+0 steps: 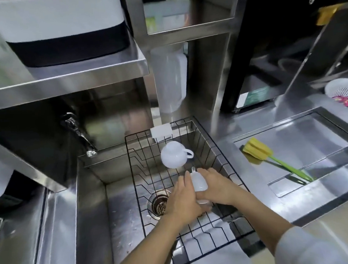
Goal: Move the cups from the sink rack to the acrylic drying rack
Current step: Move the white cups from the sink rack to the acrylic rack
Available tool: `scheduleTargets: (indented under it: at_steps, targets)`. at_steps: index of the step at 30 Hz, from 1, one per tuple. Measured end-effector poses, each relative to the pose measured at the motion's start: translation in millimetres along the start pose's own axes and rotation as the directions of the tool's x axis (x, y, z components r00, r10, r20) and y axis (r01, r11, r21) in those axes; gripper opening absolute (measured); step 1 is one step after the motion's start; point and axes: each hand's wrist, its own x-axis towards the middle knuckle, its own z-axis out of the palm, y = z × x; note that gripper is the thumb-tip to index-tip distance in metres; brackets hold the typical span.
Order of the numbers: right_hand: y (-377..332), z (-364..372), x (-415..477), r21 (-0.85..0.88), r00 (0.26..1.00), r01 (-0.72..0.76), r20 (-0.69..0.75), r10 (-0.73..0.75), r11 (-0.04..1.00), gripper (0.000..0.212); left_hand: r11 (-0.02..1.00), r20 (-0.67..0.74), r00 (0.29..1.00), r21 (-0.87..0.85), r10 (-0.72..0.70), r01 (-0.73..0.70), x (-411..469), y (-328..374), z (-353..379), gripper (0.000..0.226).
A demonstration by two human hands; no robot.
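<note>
Now we look down into a steel sink [92, 208] with its drain [159, 203] near the middle. Over its right half sits the black wire sink rack [135, 175], and both of our hands are inside it.

At the far end of the rack a white cup [175, 154] lies on its side, with its handle pointing to the right. It touches nothing but the wires. Nearer to us, a second white cup [198, 181] stands between our hands, and something pale, maybe one more cup, shows just below it, but the hands hide too much to be sure.

Our left hand [183, 198] presses against the left side of this cup, and our right hand [217, 187] curls around its right side. So both hands seem to be closed on the same cup, though the fingertips are hidden behind it.

We judge that the cups are stiff, fairly light, and breakable if they strike the steel or one another. They come from a sink, so they may be wet and slippery. A round, smooth wall gives a poor hold. It would be safer to take each cup by the handle, or with the fingers around the body and the thumb over the rim.

We cannot see the acrylic drying rack from here. On the counter to the right lies a yellow sponge brush [272, 160] with a green handle.
</note>
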Motion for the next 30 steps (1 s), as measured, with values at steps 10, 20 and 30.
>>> scheduleTargets:
  at_steps: [10,20,30]
  targets:
    - [-56,-30,-19,0.285,0.966,0.250,-0.140,-0.218,0.925,0.042,0.820,-0.216,0.972,-0.570,-0.094,-0.048,-28,-13,-67,0.082]
    - [-183,-2,-31,0.333,0.816,0.577,-0.263,-0.514,0.746,0.090,0.217,-0.325,0.906,-0.938,-0.272,-0.271,-119,-65,-182,0.075]
    - [-339,93,-43,0.092,0.541,0.824,-0.420,-0.729,0.558,0.093,0.143,-0.415,0.892,-0.908,-0.179,-0.394,-237,-152,-253,0.071]
